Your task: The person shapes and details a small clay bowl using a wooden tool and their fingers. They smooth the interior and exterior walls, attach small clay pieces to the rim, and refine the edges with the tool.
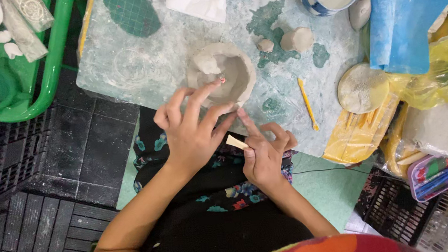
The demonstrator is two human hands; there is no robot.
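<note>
The left hand (pixel 189 129) rests on the near wall of a small grey bowl of wet clay (pixel 223 75), with its fingers spread wide and one fingertip reaching over the rim into the hollow; this grip is open and light, more a support than a hold. The right hand (pixel 264 154) sits just beside it, at the near right side of the bowl, and its grip is narrow, pinched on a small flat beige wooden tool (pixel 235 142), while the index finger points up to the bowl wall. The bowl stands on the clay-smeared green cutting mat (pixel 135 58) on the table, directly beyond both hands. I judge the clay to be soft, damp and easy to dent, so it is better to take it low, at the base, with both palms, not by the thin rim. Beyond the right hand lie two small grey clay lumps (pixel 288 41), and to its right a thin yellow modelling stick (pixel 307 103).
</note>
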